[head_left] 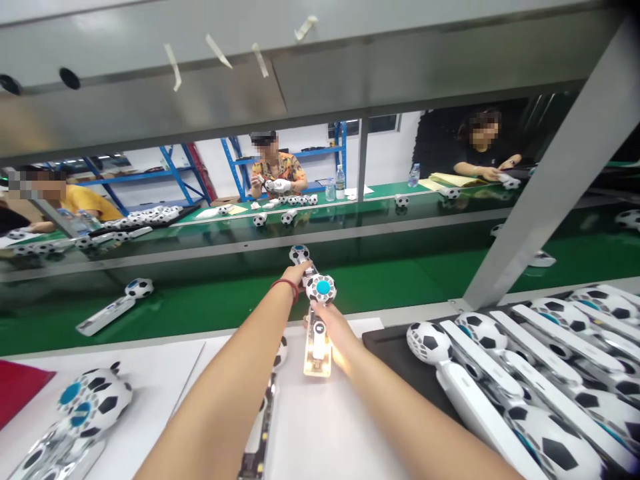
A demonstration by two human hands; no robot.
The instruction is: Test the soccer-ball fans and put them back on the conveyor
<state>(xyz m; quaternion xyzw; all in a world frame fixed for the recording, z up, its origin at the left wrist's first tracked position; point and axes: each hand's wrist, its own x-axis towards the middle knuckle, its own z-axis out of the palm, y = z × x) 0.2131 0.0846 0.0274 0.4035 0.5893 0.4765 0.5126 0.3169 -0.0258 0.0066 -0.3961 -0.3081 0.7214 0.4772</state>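
Both arms stretch far out over the worktop (325, 427), toward the green conveyor belt (210, 300). The right hand (334, 328) is wrapped around the handle of a handheld fan (320, 313) with a football-patterned head, its round grille and blue hub facing the camera; the handle's near end glows warm yellow, so a light there seems to be on. Held upright like this, the fan head sits clear of the worktop, probably so that it can be looked over. The right fingers are closed on the handle.

The left hand (297, 273), with a red band at the wrist, reaches a little farther and curls its fingers around a second fan (300, 254), a small black-and-white ball-shaped head just beyond the knuckles. How tightly it grips cannot be told at this size.

On the near right, a dark tray (385, 347) holds rows of finished fans (500, 373) lying flat, heads and smooth white plastic handles alternating, apparently packed to save room. On the near left lies a cluster of loose fan heads (93, 400) with blue hubs. One more fan (117, 303) rests on the belt at the left.

Across the belt, other people (273, 170) sit at their own stations handling the same glossy, hard-shelled pieces.
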